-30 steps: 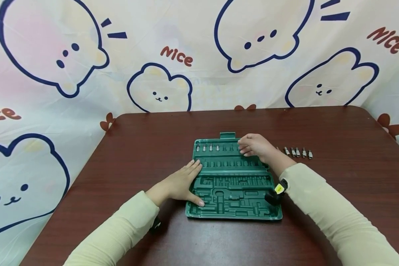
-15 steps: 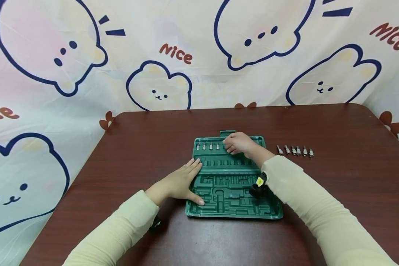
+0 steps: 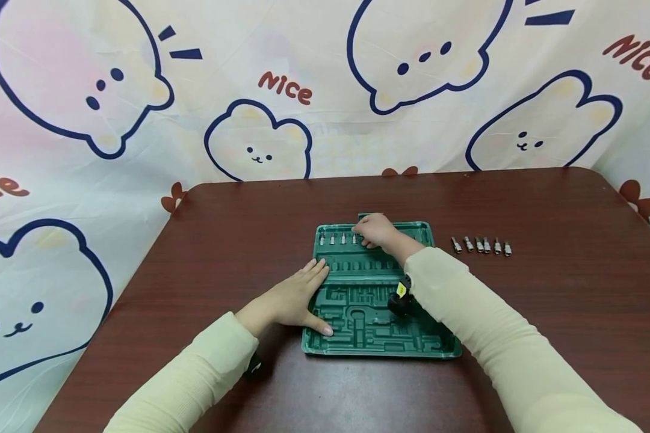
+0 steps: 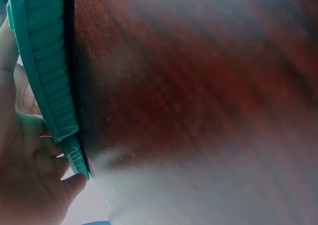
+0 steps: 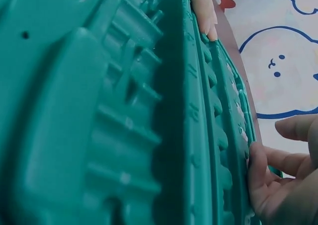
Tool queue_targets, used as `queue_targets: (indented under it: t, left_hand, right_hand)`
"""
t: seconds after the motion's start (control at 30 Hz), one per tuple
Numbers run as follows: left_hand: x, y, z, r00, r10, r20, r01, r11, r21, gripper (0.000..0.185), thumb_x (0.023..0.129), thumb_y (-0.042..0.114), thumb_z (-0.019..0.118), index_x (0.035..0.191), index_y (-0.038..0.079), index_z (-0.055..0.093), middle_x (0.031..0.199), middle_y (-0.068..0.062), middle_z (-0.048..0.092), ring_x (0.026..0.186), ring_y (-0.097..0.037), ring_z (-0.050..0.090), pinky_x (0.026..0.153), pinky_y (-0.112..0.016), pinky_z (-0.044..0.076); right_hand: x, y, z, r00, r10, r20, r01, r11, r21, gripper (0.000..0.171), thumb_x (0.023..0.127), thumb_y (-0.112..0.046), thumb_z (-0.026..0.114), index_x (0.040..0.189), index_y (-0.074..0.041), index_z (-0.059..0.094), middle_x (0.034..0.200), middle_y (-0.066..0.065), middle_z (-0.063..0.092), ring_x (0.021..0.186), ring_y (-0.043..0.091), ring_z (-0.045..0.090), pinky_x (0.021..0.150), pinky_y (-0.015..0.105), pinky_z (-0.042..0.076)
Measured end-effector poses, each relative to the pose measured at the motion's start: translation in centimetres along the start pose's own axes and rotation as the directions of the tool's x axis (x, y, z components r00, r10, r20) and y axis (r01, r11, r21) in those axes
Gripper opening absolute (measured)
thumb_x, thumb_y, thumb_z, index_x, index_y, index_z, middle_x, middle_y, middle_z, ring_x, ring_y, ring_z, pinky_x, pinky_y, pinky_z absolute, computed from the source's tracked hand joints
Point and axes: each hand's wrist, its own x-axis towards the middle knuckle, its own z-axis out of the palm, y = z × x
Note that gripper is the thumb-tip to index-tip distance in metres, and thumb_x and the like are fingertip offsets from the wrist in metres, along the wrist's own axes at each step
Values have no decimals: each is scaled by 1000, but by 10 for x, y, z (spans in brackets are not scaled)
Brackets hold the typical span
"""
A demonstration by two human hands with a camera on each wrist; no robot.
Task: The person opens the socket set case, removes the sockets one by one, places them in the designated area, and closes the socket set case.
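A green moulded tool case (image 3: 330, 347) lies unfolded on the table. My left hand (image 3: 292, 297) rests with spread fingers on its left edge, thumb over the near half; the left wrist view shows the fingers along the case's side (image 4: 47, 66). At the far row of slots is my right hand (image 3: 378, 231), its thumb and fingertips pinched together beside several silver socket bits (image 3: 343, 239) standing in their slots. The fingers hide most of the socket bit they seem to pinch. In the right wrist view, the right hand (image 5: 285, 170) meets the row at the case's outer edge.
Several more socket bits (image 3: 479, 244) lie in a loose row on the brown table (image 3: 238, 228), right of the case. Behind the table hangs a printed cloth (image 3: 336, 144). A small black camera (image 3: 399, 299) sits under the right wrist.
My right hand has moved left along the far row, from its right part to beside the standing socket bits. The loose row at the right is now uncovered. My left hand has stayed put.
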Motion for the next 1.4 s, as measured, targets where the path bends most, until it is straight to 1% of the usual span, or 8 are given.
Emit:
queue_targets:
  t: [0.13, 0.2, 0.3, 0.53, 0.7, 0.87, 1.1, 1.4]
  left_hand:
    - [-1, 0, 0, 1000, 5, -7, -5, 1000, 2, 114, 59, 71, 53, 139, 4, 8, 143, -10, 1, 129, -22, -4, 101, -37, 14]
    - [-1, 1, 0, 1000, 6, -10, -6, 1000, 1, 114, 60, 71, 53, 139, 3, 8, 143, -10, 1, 129, -22, -3, 101, -37, 14]
    - [-2, 1, -1, 1000, 9, -15, -9, 1000, -1, 114, 60, 71, 54, 139, 3, 8, 143, -10, 1, 129, -22, -3, 101, -37, 15]
    - [-2, 2, -1, 1000, 8, -11, -8, 1000, -7, 114, 60, 70, 54, 139, 3, 7, 143, -10, 0, 129, -22, -4, 101, -37, 14]
    - [-2, 2, -1, 1000, 10, -9, -10, 1000, -9, 114, 60, 71, 54, 139, 3, 8, 143, -10, 0, 129, -22, -4, 101, -37, 14]
    - [-1, 1, 0, 1000, 12, -8, -12, 1000, -9, 114, 60, 71, 53, 139, 3, 7, 143, -10, 0, 129, -22, -4, 101, -37, 14]
    - [0, 0, 1, 1000, 13, -3, -13, 1000, -13, 114, 60, 71, 53, 139, 4, 6, 143, -10, -1, 129, -22, -4, 101, -37, 14]
    - [0, 1, 0, 1000, 3, 0, -3, 1000, -10, 114, 60, 70, 54, 139, 4, 6, 143, -10, -1, 129, -22, -5, 101, -37, 14]
  right_hand:
    - [2, -3, 3, 999, 29, -20, -30, 998, -52, 24, 91, -20, 45, 96, -2, 60, 77, 6, 52, 57, 15, 46, 56, 26, 44]
    - [2, -4, 4, 998, 47, -30, -49, 997, -57, 23, 90, -19, 46, 81, -4, 59, 60, 3, 44, 49, 14, 41, 55, 27, 43]
    - [4, -5, 4, 998, 61, -27, -63, 996, -68, 25, 90, -20, 46, 74, -5, 58, 49, 1, 35, 44, 13, 36, 54, 28, 42]
    - [8, 1, 1, 1000, 19, 9, -19, 1000, -2, 26, 90, -19, 45, 103, -1, 58, 86, 9, 50, 62, 19, 47, 58, 29, 43]
    - [5, 1, 1, 1000, 12, 19, -13, 996, 85, 20, 91, -14, 43, 102, -1, 53, 97, 12, 48, 69, 20, 47, 60, 28, 42]
    - [5, 1, 2, 999, 7, 33, -9, 997, 74, 18, 90, -13, 46, 103, -2, 51, 104, 10, 49, 73, 19, 50, 61, 27, 42]
    - [6, 4, 5, 1000, 14, -24, -12, 997, 80, 18, 90, -13, 47, 100, -2, 57, 102, 10, 52, 69, 17, 50, 58, 26, 42]
    - [6, 5, 1, 995, 79, -56, -61, 958, 279, 21, 90, -15, 47, 105, -2, 56, 86, 8, 52, 64, 13, 49, 56, 23, 42]
